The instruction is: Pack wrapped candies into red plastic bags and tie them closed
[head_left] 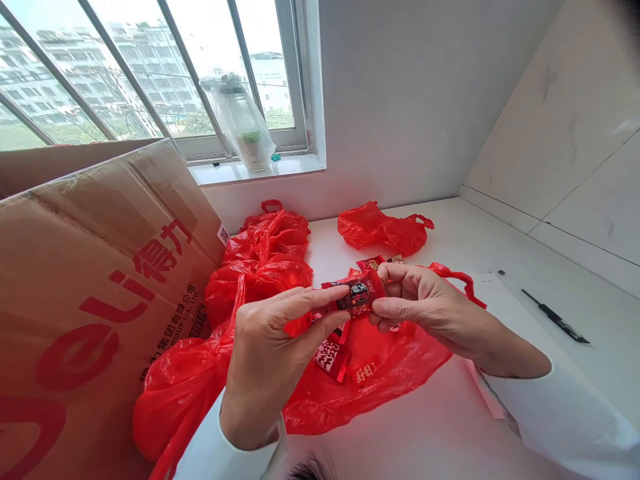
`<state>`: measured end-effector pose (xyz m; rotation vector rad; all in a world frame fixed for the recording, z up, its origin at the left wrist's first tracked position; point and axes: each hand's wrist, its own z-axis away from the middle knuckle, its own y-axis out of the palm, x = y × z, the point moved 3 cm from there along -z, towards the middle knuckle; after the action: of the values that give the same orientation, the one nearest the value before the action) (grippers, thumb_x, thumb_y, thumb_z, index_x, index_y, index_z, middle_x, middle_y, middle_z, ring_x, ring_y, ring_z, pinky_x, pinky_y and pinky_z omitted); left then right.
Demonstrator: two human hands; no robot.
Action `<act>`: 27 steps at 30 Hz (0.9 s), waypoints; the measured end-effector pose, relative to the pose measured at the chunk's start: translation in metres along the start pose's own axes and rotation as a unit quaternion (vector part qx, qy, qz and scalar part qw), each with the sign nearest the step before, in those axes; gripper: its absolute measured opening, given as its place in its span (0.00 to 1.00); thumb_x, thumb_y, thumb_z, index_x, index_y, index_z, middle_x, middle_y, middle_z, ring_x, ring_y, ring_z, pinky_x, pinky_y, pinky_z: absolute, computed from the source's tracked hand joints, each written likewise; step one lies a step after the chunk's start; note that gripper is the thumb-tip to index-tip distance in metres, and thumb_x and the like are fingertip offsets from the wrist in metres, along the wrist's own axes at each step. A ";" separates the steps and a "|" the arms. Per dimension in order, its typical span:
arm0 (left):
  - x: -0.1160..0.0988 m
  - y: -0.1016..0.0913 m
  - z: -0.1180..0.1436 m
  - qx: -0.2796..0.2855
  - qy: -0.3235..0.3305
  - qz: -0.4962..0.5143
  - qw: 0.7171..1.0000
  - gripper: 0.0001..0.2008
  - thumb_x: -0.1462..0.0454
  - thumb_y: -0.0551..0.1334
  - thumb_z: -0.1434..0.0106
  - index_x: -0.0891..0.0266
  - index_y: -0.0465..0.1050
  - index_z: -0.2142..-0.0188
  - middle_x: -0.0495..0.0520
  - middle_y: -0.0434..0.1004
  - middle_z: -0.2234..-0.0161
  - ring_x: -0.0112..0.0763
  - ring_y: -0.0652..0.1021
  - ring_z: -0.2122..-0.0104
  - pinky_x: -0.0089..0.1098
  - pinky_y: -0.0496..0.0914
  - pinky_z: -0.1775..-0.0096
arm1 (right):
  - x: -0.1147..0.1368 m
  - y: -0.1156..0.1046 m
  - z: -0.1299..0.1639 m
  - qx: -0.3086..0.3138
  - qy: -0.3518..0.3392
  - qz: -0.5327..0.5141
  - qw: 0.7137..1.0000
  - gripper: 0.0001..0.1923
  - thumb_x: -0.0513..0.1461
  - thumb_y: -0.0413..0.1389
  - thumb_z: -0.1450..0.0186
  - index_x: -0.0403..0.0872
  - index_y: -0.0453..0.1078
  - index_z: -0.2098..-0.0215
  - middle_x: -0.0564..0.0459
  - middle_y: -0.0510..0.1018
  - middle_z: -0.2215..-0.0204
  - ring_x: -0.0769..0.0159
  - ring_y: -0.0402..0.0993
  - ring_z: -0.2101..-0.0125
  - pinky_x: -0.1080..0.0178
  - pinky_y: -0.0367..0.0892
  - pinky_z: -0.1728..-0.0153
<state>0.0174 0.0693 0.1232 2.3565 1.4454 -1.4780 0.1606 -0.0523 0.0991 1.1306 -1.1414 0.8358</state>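
Both hands pinch one small red and black snack packet (359,293) with printed writing, held level above the table. My left hand (277,340) grips its left end between thumb and fingers. At the right end, my right hand (417,297) closes thumb and fingertips on the wrapper. Beneath them a red plastic bag (395,373) lies spread flat. Several red packets rest on it, one with a white-patterned face (327,355) just below the held one; others are partly hidden by my hands.
Several tied, filled red bags (257,270) line the left side beside a large cardboard box (115,280). Another red bag (385,229) lies near the wall. A black pen-like tool (557,320) and white paper (500,300) are at right. A bagged cup (253,143) stands on the windowsill.
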 end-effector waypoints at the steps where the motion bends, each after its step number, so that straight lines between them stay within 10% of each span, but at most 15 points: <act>1: 0.001 0.001 0.000 0.003 -0.044 0.044 0.998 0.14 0.66 0.70 0.45 0.48 0.80 0.59 0.47 0.83 0.64 0.34 0.82 0.65 0.30 0.78 0.64 | 0.000 0.000 0.000 0.003 0.001 -0.008 1.000 0.05 0.38 0.61 0.37 0.46 0.70 0.65 0.57 0.78 0.70 0.76 0.76 0.69 0.73 0.70 0.66; 10: 0.001 0.016 0.006 -0.028 -0.368 0.365 0.855 0.14 0.70 0.70 0.49 0.59 0.81 0.61 0.52 0.83 0.63 0.29 0.81 0.61 0.22 0.74 0.59 | 0.001 0.003 0.001 -0.029 0.005 0.023 0.999 0.13 0.40 0.62 0.38 0.47 0.65 0.58 0.55 0.80 0.69 0.70 0.77 0.69 0.66 0.72 0.65; 15: 0.014 0.028 0.011 -0.055 -0.423 0.471 0.772 0.13 0.71 0.70 0.51 0.58 0.82 0.65 0.53 0.83 0.63 0.28 0.82 0.62 0.23 0.74 0.56 | 0.001 0.005 0.001 -0.051 0.007 0.034 0.998 0.17 0.41 0.61 0.38 0.49 0.60 0.56 0.57 0.79 0.72 0.71 0.77 0.71 0.66 0.72 0.65; 22: 0.007 0.023 0.007 -0.057 -0.317 0.370 0.871 0.12 0.70 0.72 0.50 0.57 0.82 0.64 0.49 0.84 0.65 0.26 0.81 0.63 0.18 0.75 0.62 | 0.002 0.002 0.000 -0.056 -0.046 0.129 0.989 0.32 0.36 0.55 0.35 0.57 0.51 0.36 0.59 0.78 0.71 0.70 0.76 0.69 0.64 0.72 0.65; 27: -0.005 0.022 0.008 -0.066 -0.304 0.318 0.896 0.14 0.71 0.70 0.47 0.55 0.81 0.62 0.48 0.83 0.65 0.24 0.80 0.65 0.17 0.74 0.63 | 0.015 0.001 0.010 -0.184 -0.210 0.370 0.886 0.20 0.42 0.59 0.36 0.59 0.65 0.46 0.54 0.74 0.53 0.63 0.72 0.52 0.59 0.71 0.55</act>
<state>0.0262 0.0492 0.1128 1.7588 0.5306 -1.6091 0.1604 -0.0626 0.1140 0.5410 -2.0690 0.9012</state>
